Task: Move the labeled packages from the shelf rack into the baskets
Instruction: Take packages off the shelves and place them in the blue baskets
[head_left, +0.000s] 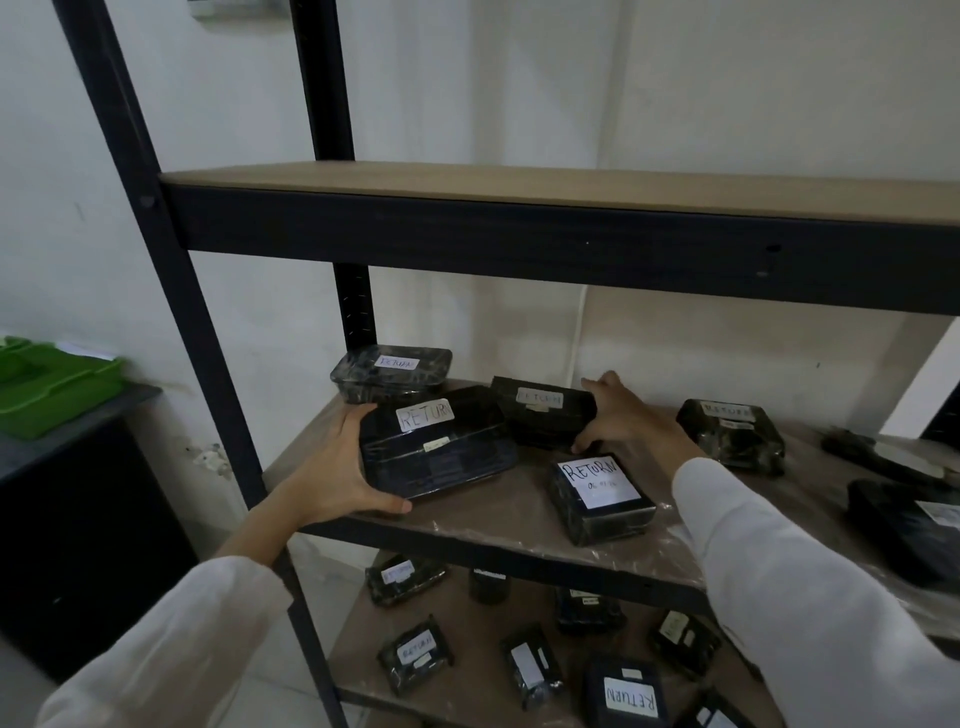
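Note:
Black wrapped packages with white "RETURN" labels lie on the middle shelf of a dark metal rack. My left hand grips the left end of a large flat package near the shelf's front left corner. My right hand wraps around the right end of a smaller package further back. Another package sits behind at the left, one with a big label lies in front of my right hand, and one more rests to the right.
Green baskets stand on a dark cabinet at the far left. The lower shelf holds several more labeled packages. The top shelf is bare wood. More dark packages lie at the right edge.

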